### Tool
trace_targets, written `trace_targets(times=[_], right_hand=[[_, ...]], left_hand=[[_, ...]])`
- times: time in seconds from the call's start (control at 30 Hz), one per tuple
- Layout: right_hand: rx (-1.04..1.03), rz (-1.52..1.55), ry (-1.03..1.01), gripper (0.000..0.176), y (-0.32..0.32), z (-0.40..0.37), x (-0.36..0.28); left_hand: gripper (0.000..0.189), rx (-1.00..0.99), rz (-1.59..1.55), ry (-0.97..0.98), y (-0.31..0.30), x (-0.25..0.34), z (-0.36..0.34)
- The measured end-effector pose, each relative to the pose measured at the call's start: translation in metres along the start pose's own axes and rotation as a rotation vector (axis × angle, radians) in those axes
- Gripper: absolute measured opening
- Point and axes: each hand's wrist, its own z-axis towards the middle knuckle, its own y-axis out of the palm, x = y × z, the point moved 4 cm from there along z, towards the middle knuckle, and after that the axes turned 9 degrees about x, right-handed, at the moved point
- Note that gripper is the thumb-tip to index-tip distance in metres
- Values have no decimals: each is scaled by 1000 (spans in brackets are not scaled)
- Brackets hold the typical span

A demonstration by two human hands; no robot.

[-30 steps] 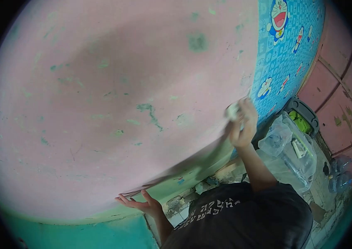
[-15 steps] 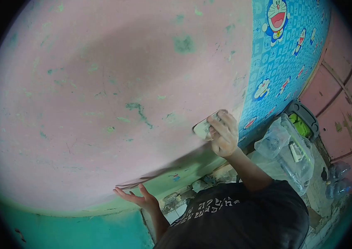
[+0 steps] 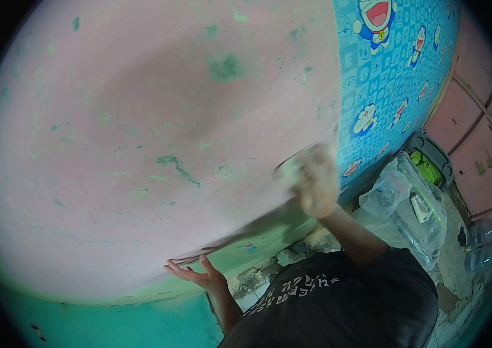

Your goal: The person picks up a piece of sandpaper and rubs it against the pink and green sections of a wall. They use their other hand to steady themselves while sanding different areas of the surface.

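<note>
A pale flat pad [image 3: 293, 168] is pressed against the pink wall [image 3: 141, 116], near the edge of the blue cartoon wallpaper [image 3: 396, 75]. My right hand [image 3: 317, 182] is wrapped round it, both blurred by motion. Lower on the wall, at the border between the pink and green paint, my left hand [image 3: 199, 275] holds nothing, its fingers apart and its fingertips by the surface. Green patches and scratches mark the pink paint.
At the right stand a grey-rimmed container [image 3: 431, 153] with something green in it and a clear plastic bag [image 3: 417, 214]. Plastic bottles [image 3: 482, 246] lie by the pink panelled surface [image 3: 478, 116]. Rubble [image 3: 251, 277] lines the wall's foot.
The wall has shifted left in view as the camera turned. My right hand and the pad have moved slightly up and are now blurred; my left hand stays by the lower border.
</note>
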Motion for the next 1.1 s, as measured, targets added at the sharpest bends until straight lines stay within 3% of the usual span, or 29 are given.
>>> trace_targets(times=[0.07, 0.1, 0.17, 0.23, 0.33, 0.4, 0.43, 0.53, 0.6, 0.63, 0.7, 0.8, 0.87, 0.93, 1.0, 1.07, 1.1], right_hand=[[37, 127, -124, 33, 3, -5, -1], [32, 43, -36, 31, -2, 2, 4], [276, 27, 69, 27, -8, 13, 27], [339, 43, 99, 24, -5, 20, 28], [100, 21, -131, 14, -3, 22, -4], [57, 229, -348, 11, 3, 16, -13], [48, 48, -150, 10, 4, 22, 2], [412, 52, 38, 8, -3, 50, 15], [400, 93, -57, 9, -3, 49, 8], [269, 134, -208, 10, 1, 35, -6], [85, 215, -312, 14, 0, 29, -4], [452, -2, 189, 14, -12, 56, 31], [318, 19, 18, 22, -8, 51, 22], [54, 112, -194, 17, 3, 27, -7], [159, 123, -293, 16, -1, 37, -3], [315, 57, -79, 15, -14, 56, 19], [327, 19, -25, 24, -12, 58, 25]], left_hand=[[97, 19, -31, 7, 5, -3, -2], [97, 20, -57, 19, 7, -4, -1], [98, 35, -106, 37, 8, -6, -2], [99, 19, -73, 24, 6, -6, -2], [103, 3, -70, 2, 9, -5, -4], [106, 2, -87, -5, 12, -7, -2], [107, 0, -94, -9, 12, -8, -2], [108, -6, -109, -14, 11, -10, -1], [109, -6, -105, -23, 14, -8, -5], [109, -1, -93, -25, 16, -8, -5], [110, 12, -73, -3, 18, -8, -2], [112, 24, -51, 24, 17, -11, -1], [112, 16, -55, 7, 19, -9, -2], [112, 40, -49, 93, 24, -16, -2], [111, 43, -50, 104, 26, -16, 1], [110, 24, -50, 19, 23, -5, -2], [110, 27, -32, 40, 20, -7, -3]])
